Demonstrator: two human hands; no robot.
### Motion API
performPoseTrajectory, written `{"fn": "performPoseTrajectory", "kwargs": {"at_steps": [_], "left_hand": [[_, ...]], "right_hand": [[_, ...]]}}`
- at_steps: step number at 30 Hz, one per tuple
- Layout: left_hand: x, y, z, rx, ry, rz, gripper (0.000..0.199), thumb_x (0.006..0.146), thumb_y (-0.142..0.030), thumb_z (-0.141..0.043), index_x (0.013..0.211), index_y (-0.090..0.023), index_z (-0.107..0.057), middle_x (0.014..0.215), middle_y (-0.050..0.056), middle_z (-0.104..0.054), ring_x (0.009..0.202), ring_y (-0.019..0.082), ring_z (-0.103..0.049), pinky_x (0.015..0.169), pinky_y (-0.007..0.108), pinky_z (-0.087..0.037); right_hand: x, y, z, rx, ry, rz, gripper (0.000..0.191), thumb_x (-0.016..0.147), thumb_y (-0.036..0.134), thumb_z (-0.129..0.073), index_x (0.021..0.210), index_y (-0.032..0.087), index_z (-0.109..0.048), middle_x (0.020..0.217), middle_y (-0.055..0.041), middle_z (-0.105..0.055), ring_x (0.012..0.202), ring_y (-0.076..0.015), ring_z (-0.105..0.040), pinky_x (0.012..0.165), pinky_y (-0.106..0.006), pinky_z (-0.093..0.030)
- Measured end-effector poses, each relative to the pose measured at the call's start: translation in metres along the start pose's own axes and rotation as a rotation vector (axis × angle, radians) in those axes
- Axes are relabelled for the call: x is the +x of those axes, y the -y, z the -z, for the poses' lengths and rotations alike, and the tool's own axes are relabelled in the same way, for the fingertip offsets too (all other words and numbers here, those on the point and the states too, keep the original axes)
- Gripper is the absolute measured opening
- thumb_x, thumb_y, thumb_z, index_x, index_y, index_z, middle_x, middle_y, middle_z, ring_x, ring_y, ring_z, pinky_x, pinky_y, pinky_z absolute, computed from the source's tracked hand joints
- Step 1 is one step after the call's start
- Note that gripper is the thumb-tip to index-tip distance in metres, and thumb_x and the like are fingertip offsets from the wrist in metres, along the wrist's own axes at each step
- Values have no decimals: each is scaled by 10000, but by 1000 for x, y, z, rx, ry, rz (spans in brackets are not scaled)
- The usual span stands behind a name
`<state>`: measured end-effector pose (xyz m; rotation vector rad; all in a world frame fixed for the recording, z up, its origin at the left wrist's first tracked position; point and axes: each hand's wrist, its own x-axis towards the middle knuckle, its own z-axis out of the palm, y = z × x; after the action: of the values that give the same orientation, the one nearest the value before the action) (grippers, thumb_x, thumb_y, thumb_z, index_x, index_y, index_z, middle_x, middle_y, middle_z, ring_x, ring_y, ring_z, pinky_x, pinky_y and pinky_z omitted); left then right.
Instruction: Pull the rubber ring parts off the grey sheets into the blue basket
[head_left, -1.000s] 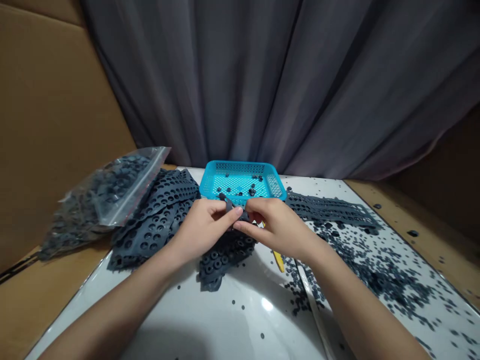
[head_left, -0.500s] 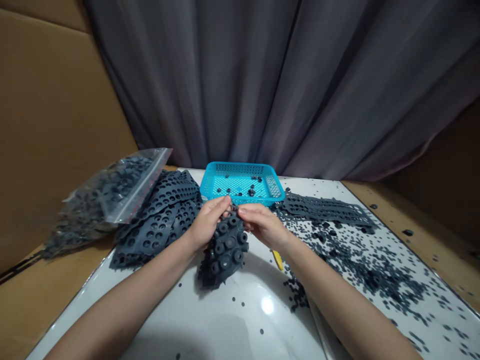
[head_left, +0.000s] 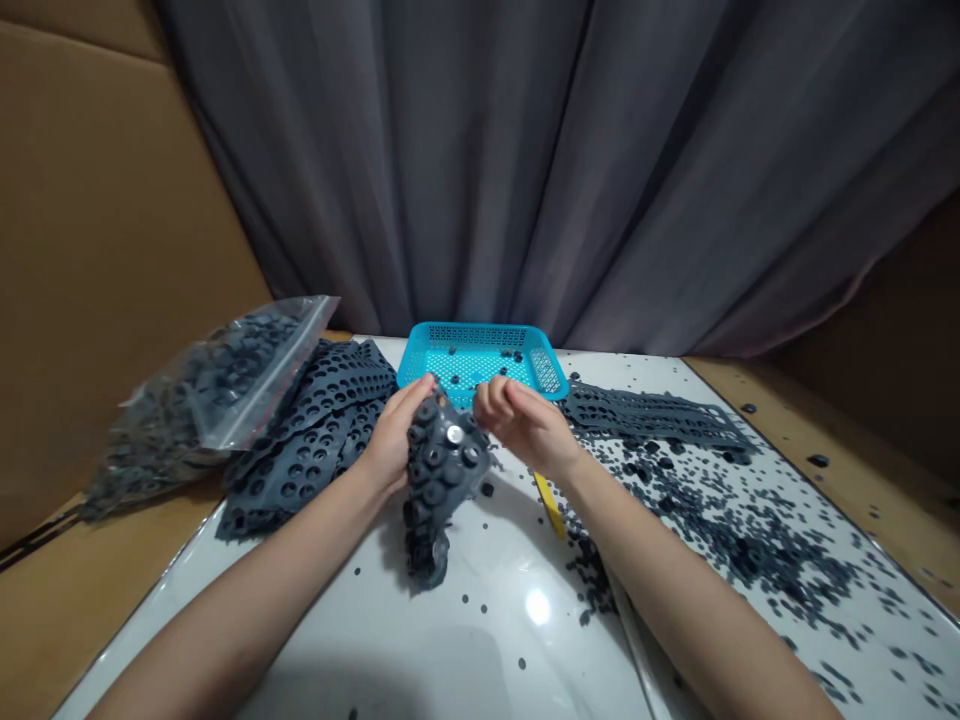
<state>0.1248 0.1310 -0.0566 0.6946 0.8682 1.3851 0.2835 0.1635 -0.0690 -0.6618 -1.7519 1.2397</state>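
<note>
My left hand (head_left: 393,436) grips the upper left edge of a dark grey rubber sheet (head_left: 442,470) covered in round raised knobs. The sheet hangs bent over the white table, its lower end curled. My right hand (head_left: 525,420) is closed, fingers curled, close to the sheet's upper right; whatever they may hold is hidden. Just beyond both hands stands a blue perforated basket (head_left: 559,385) with several small dark pieces in it. Under my right wrist lies a yellow strip-shaped tool (head_left: 550,505), partly hidden.
On the left, a clear zip bag (head_left: 217,390) of dark rubber parts leans beside stacked perforated rubber sheets (head_left: 300,470). To the right lie more punched sheets (head_left: 652,415) and many scattered small black discs (head_left: 750,550). Cardboard walls and a grey curtain (head_left: 480,160) surround the white table (head_left: 420,660).
My right hand has come away from the top of the sheet, its fingers now curled. The sheet has swung and twisted in my left hand. More of the yellow tool shows.
</note>
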Motion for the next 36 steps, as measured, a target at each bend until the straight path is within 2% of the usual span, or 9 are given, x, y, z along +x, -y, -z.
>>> {"fn": "performPoseTrajectory", "kwargs": {"at_steps": [4, 8, 12, 15, 20, 25, 28, 32, 36], "left_hand": [[0, -1, 1, 244, 28, 82, 396, 617, -469, -718, 623, -154, -478, 510, -70, -422, 422, 43, -351, 423, 172, -245], [0, 1, 2, 409, 43, 186, 400, 671, -519, -657, 628, -156, -493, 486, -67, -407, 409, 52, -337, 409, 178, -211], [0, 5, 3, 473, 69, 181, 387, 693, -527, -639, 686, -154, -536, 555, -51, -471, 468, 62, -397, 436, 175, -239], [-1, 6, 2, 470, 95, 162, 373, 711, -518, -625, 697, -160, -524, 560, -57, -458, 473, 65, -388, 441, 180, -239], [-6, 2, -2, 575, 144, -83, 352, 778, -476, -566, 648, -161, -476, 553, -52, -420, 482, 73, -353, 459, 197, -263], [-13, 1, -3, 645, 214, -293, 349, 827, -445, -504, 634, -160, -450, 578, -45, -388, 541, 84, -352, 505, 205, -298], [-16, -1, -5, 628, 218, -201, 369, 791, -452, -545, 590, -156, -455, 539, -43, -397, 512, 80, -355, 479, 205, -285], [-17, -5, -9, 355, 264, 143, 370, 673, -467, -654, 564, -152, -492, 462, -42, -439, 429, 83, -409, 433, 207, -313], [-16, -6, -9, 58, 189, 212, 434, 587, -382, -749, 502, -162, -384, 409, -81, -360, 344, 32, -327, 372, 167, -292]], "right_hand": [[12, -19, 45, -528, -223, -53, 406, 859, 574, -261, 665, 220, -294, 654, 11, -346, 642, -148, -387, 660, -315, -388], [10, -46, 77, -828, -362, -154, 350, 826, 516, -407, 695, 194, -449, 795, -81, -468, 865, -256, -405, 837, -478, -311], [7, -53, 80, -997, -336, -212, 331, 817, 443, -462, 914, 162, -606, 1065, -176, -510, 1045, -360, -373, 882, -563, -261], [7, -29, 67, -1042, -306, -165, 342, 842, 408, -457, 1041, 168, -599, 1171, -161, -499, 1091, -341, -380, 903, -520, -283], [-4, 31, 22, -704, 208, 4, 358, 898, 432, -404, 709, 160, -540, 693, -23, -549, 675, -141, -496, 662, -288, -376], [-17, 47, -10, -605, 303, -42, 342, 914, 393, -388, 689, 155, -488, 625, 10, -499, 581, -98, -426, 563, -255, -294], [-18, 44, -11, -475, 323, -73, 332, 911, 336, -396, 634, 160, -446, 585, 26, -424, 559, -89, -374, 551, -256, -276], [-18, 38, -9, -34, 385, -148, 365, 875, 393, -455, 589, 171, -412, 577, 33, -364, 558, -91, -324, 546, -264, -254], [-18, 27, -17, 419, 302, -164, 386, 800, 415, -579, 555, 179, -395, 549, 49, -310, 536, -90, -270, 541, -269, -206]]}}
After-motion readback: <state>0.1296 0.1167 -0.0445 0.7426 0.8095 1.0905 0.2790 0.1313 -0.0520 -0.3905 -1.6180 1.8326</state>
